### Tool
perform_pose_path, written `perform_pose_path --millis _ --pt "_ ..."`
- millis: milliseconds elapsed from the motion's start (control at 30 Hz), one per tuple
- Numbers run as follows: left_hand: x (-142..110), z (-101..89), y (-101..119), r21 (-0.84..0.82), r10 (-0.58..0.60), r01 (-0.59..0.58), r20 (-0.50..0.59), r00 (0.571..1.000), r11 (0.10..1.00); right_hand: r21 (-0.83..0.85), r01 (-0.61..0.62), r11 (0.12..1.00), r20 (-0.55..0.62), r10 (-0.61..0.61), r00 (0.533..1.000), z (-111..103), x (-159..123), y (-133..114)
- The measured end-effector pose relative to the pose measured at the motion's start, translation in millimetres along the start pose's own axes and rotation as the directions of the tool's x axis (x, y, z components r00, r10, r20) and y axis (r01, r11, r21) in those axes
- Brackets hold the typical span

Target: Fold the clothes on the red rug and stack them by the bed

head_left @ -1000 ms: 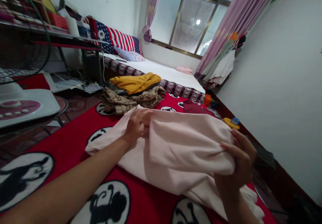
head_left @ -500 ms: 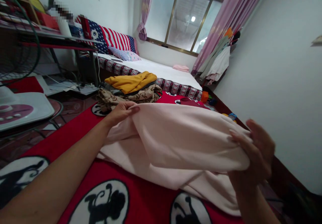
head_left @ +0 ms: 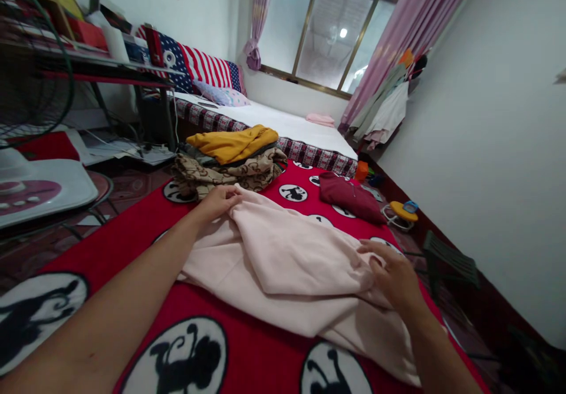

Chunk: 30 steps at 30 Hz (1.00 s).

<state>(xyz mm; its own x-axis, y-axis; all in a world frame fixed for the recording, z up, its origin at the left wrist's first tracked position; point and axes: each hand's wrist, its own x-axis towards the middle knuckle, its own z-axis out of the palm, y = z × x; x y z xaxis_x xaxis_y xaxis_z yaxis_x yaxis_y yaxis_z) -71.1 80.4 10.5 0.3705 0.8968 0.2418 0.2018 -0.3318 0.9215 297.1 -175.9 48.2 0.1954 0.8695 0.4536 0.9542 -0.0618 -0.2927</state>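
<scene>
A pale pink garment (head_left: 305, 252) lies partly folded over itself on the red blanket (head_left: 260, 353); its kind is unclear from the visible folds. My left hand (head_left: 220, 201) pinches its upper left corner between thumb and fingers. At the garment's right end, my right hand (head_left: 393, 273) has its fingers curled on the fabric, thumb close to the index finger. Beyond the left hand rests a pile of clothes, with a mustard-yellow garment (head_left: 239, 144) on top of a brown patterned one (head_left: 230, 176). A folded maroon garment (head_left: 349, 196) lies farther off to the right.
A bed (head_left: 274, 114) stands under the window at the back. On the left are a cluttered desk (head_left: 110, 66) and a white plastic seat with a pink panel (head_left: 48, 190). A yellow-topped stool (head_left: 403, 211) and a dark green folding stool (head_left: 451, 258) stand along the right wall.
My right hand has come down and leftward, lowering the raised right part of the pink garment onto the rest. The maroon garment and stools now show. My left hand keeps its pinch.
</scene>
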Motion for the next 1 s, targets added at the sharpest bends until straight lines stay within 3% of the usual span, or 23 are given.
perform_pose_path --millis 67,133,267,300,367,467,567,667,700,767,833,900,933,1000 --pt "0.1 0.0 3.5 -0.044 0.006 -0.008 -0.036 0.999 0.999 -0.039 -0.072 0.997 -0.043 0.071 0.997 10.3 14.6 1.1" --pt "-0.4 -2.5 6.5 -0.013 0.029 -0.030 -0.033 0.999 0.999 -0.100 -0.153 0.983 0.004 0.154 0.988 24.3 26.8 5.8" --pt "-3.6 -15.9 12.3 0.075 0.042 -0.055 0.169 0.985 0.996 -0.162 -0.204 0.965 0.186 0.233 0.954 41.2 35.5 10.8" --pt "-4.6 -19.5 14.3 0.073 0.031 -0.048 0.217 0.976 0.996 -0.137 -0.199 0.970 0.158 0.219 0.963 40.8 34.7 9.7" --pt "-6.1 -24.5 18.5 0.023 0.010 -0.016 0.248 0.969 1.000 -0.067 -0.207 0.976 -0.024 0.206 0.978 36.3 31.7 6.7" --pt "-5.4 -23.8 20.6 -0.122 -0.016 0.033 0.139 0.990 0.992 -0.084 -0.264 0.961 -0.283 0.231 0.931 29.4 27.6 5.9" --pt "-0.3 -18.8 14.4 -0.174 -0.002 0.010 0.048 0.999 0.985 -0.224 -0.267 0.937 -0.300 0.195 0.934 29.9 26.9 6.4" --pt "6.2 -20.9 6.3 0.011 0.050 -0.049 -0.085 0.995 0.999 -0.207 -0.131 0.969 -0.329 0.057 0.943 31.9 24.6 -10.8" --pt "7.7 -23.8 5.0 0.127 0.064 -0.044 -0.158 0.985 0.991 -0.148 -0.029 0.989 -0.309 -0.018 0.951 31.9 21.9 -22.8" --pt "8.5 -30.6 5.3 0.350 0.047 0.053 -0.270 0.962 0.935 0.033 0.215 0.976 -0.134 -0.209 0.969 32.0 12.5 -54.0" --pt "6.3 -34.7 8.1 0.445 -0.082 0.196 -0.263 0.961 0.874 0.204 0.356 0.912 0.143 -0.388 0.911 34.9 -0.3 -87.1" --pt "2.0 -32.3 11.2 0.391 -0.261 0.294 -0.137 0.956 0.872 0.235 0.390 0.891 0.286 -0.446 0.848 42.0 -11.8 -112.9" --pt "-0.1 -28.8 12.6 0.334 -0.304 0.311 -0.072 0.950 0.890 0.220 0.392 0.893 0.305 -0.445 0.842 46.5 -15.5 -121.4" --pt "-2.8 -19.0 15.5 0.207 -0.254 0.256 -0.037 0.967 0.944 0.193 0.382 0.904 0.281 -0.424 0.861 55.0 -17.7 -130.5"
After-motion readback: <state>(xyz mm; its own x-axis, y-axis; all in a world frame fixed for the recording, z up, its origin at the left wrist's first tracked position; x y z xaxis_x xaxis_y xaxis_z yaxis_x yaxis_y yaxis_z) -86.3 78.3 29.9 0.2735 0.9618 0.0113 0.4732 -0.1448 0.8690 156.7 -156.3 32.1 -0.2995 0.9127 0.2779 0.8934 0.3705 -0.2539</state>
